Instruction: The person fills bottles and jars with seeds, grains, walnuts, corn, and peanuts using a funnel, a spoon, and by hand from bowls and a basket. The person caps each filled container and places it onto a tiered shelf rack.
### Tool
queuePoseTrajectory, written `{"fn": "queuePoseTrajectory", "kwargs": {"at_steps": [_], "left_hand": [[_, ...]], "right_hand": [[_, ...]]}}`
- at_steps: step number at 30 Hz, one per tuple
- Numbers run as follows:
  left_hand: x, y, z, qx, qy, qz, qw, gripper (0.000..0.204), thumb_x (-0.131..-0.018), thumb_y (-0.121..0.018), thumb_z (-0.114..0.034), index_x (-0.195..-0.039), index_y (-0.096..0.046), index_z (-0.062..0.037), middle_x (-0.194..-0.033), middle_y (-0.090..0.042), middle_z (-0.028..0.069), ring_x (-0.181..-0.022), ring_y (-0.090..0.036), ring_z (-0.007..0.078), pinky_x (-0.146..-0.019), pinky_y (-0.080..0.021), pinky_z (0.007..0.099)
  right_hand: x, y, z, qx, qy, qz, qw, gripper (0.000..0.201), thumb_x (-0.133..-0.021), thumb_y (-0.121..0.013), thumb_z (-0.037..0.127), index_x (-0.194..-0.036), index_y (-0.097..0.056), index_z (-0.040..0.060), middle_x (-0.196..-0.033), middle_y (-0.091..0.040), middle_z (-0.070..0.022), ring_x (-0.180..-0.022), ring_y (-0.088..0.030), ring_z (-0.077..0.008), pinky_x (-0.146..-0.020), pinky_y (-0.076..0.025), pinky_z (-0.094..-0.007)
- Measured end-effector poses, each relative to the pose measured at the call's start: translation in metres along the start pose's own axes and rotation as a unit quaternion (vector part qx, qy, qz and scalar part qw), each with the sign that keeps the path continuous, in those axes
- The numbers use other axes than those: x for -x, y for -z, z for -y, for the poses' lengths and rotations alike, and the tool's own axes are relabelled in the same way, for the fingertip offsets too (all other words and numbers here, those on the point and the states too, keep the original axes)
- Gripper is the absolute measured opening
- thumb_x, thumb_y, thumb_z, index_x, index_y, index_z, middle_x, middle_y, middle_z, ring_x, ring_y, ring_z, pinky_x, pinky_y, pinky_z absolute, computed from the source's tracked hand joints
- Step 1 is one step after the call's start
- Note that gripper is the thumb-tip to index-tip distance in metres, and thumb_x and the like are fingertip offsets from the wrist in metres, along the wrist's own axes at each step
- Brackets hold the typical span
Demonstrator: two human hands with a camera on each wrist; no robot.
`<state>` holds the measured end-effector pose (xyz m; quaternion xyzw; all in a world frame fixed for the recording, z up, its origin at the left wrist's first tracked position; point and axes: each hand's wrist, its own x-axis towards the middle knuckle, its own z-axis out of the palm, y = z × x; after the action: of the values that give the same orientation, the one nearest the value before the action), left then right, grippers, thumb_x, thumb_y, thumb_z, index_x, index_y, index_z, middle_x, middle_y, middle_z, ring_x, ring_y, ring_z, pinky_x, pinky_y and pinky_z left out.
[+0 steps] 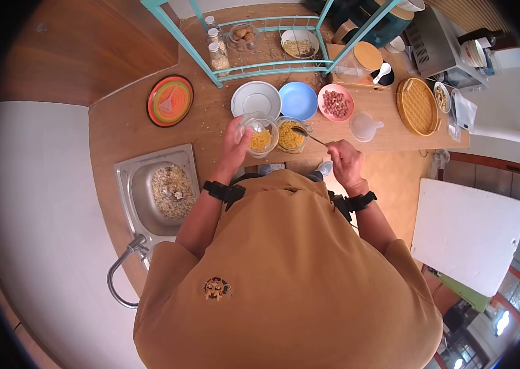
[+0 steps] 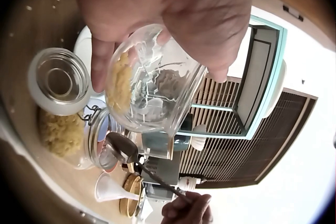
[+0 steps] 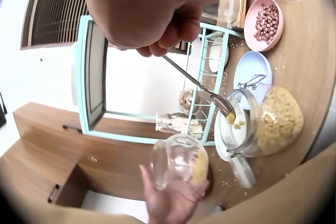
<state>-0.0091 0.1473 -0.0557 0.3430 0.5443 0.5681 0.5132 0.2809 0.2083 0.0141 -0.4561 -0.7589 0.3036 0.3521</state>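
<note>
My left hand (image 1: pixel 235 148) holds a clear glass bowl (image 2: pixel 149 85) tilted, with small yellow pieces inside. To its right stands a glass jar (image 1: pixel 291 135) with a wire clasp, its lid swung back, holding many yellow pieces (image 3: pixel 280 121). My right hand (image 1: pixel 347 163) grips the handle of a metal spoon (image 3: pixel 195 81). The spoon's bowl is at the jar's mouth, with a few yellow pieces at its tip in the right wrist view.
Behind the jar stand a white bowl (image 1: pixel 256 100), a blue bowl (image 1: pixel 298 101) and a pink bowl of reddish nuts (image 1: pixel 336 103). A funnel (image 1: pixel 364 126) lies at right. A turquoise rack (image 1: pixel 260 74) stands behind; a sink (image 1: pixel 149 190) is at left.
</note>
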Motion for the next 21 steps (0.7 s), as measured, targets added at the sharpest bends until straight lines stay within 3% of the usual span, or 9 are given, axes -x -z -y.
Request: {"fn": "queuePoseTrajectory", "kwargs": {"at_steps": [2, 5, 7, 9, 12, 14, 16, 21], "left_hand": [[-0.003, -0.003, -0.001, -0.003, 0.007, 0.009, 1.0, 0.05, -0.097, -0.054, -0.021, -0.139, -0.034, -0.0034, -0.125, -0.052, 0.0104, -0.115, -0.05, 0.0178, -0.098, -0.042, 0.0325], [-0.012, -0.009, 0.002, -0.011, -0.01, 0.02, 1.0, 0.052, -0.091, -0.061, -0.012, -0.137, -0.037, -0.0065, -0.124, -0.051, 0.0121, -0.114, -0.051, 0.0213, -0.097, -0.042, 0.0346], [-0.016, -0.015, 0.004, -0.045, -0.044, 0.019, 0.998, 0.061, -0.086, -0.067, -0.014, -0.139, -0.037, -0.0087, -0.126, -0.051, 0.014, -0.116, -0.051, 0.0246, -0.098, -0.042, 0.0367], [-0.017, -0.022, -0.008, -0.108, -0.057, 0.028, 0.992, 0.063, -0.086, -0.068, -0.018, -0.139, -0.036, -0.0074, -0.126, -0.051, 0.0141, -0.117, -0.05, 0.024, -0.098, -0.041, 0.0367], [-0.022, -0.027, -0.006, -0.2, -0.1, 0.037, 0.974, 0.07, -0.083, -0.072, -0.023, -0.14, -0.034, -0.0056, -0.126, -0.051, 0.0151, -0.118, -0.05, 0.0251, -0.098, -0.042, 0.0377], [-0.026, -0.029, -0.003, -0.23, -0.128, 0.041, 0.964, 0.075, -0.08, -0.074, -0.024, -0.14, -0.034, -0.0052, -0.126, -0.05, 0.0161, -0.117, -0.05, 0.0267, -0.097, -0.042, 0.0388], [-0.029, -0.032, -0.002, -0.295, -0.219, 0.043, 0.929, 0.078, -0.077, -0.076, -0.022, -0.14, -0.035, -0.0049, -0.124, -0.049, 0.0165, -0.114, -0.051, 0.0283, -0.096, -0.043, 0.0401], [-0.031, -0.044, -0.009, -0.335, -0.287, 0.048, 0.896, 0.084, -0.069, -0.082, -0.019, -0.137, -0.037, -0.0047, -0.123, -0.049, 0.0171, -0.112, -0.051, 0.0317, -0.094, -0.044, 0.0417]], "right_hand": [[0.002, -0.001, 0.006, 0.039, 0.101, 0.015, 0.994, 0.006, -0.089, -0.063, 0.008, -0.087, -0.066, 0.0031, -0.072, -0.061, -0.0123, -0.062, -0.061, -0.0275, -0.055, -0.048, -0.0331], [0.009, -0.002, 0.001, 0.033, 0.073, -0.001, 0.997, 0.006, -0.088, -0.063, 0.008, -0.086, -0.065, 0.0026, -0.073, -0.061, -0.0123, -0.063, -0.061, -0.0279, -0.055, -0.048, -0.0338], [0.015, -0.001, -0.002, 0.037, 0.052, -0.015, 0.998, 0.007, -0.089, -0.062, 0.008, -0.086, -0.065, 0.0022, -0.072, -0.061, -0.012, -0.061, -0.061, -0.0266, -0.054, -0.048, -0.0333], [0.018, 0.001, 0.0, -0.015, -0.041, -0.057, 0.997, 0.012, -0.091, -0.06, 0.009, -0.084, -0.066, 0.0013, -0.069, -0.061, -0.0112, -0.057, -0.06, -0.0228, -0.052, -0.047, -0.0313], [0.022, 0.005, -0.002, -0.027, -0.071, -0.093, 0.993, 0.017, -0.093, -0.058, 0.011, -0.083, -0.066, 0.0007, -0.065, -0.06, -0.0104, -0.055, -0.059, -0.0196, -0.051, -0.046, -0.0293], [0.025, 0.006, -0.005, -0.024, -0.074, -0.098, 0.992, 0.017, -0.093, -0.058, 0.011, -0.083, -0.066, 0.0006, -0.065, -0.059, -0.0103, -0.055, -0.059, -0.0196, -0.051, -0.045, -0.029], [0.026, 0.006, -0.005, -0.022, -0.076, -0.102, 0.992, 0.018, -0.094, -0.058, 0.012, -0.083, -0.066, 0.0006, -0.064, -0.059, -0.0103, -0.055, -0.059, -0.0196, -0.051, -0.045, -0.0287], [0.025, 0.005, -0.003, -0.022, -0.065, -0.103, 0.992, 0.018, -0.094, -0.058, 0.012, -0.084, -0.066, 0.0005, -0.064, -0.059, -0.0101, -0.055, -0.059, -0.0197, -0.051, -0.045, -0.0289]]}}
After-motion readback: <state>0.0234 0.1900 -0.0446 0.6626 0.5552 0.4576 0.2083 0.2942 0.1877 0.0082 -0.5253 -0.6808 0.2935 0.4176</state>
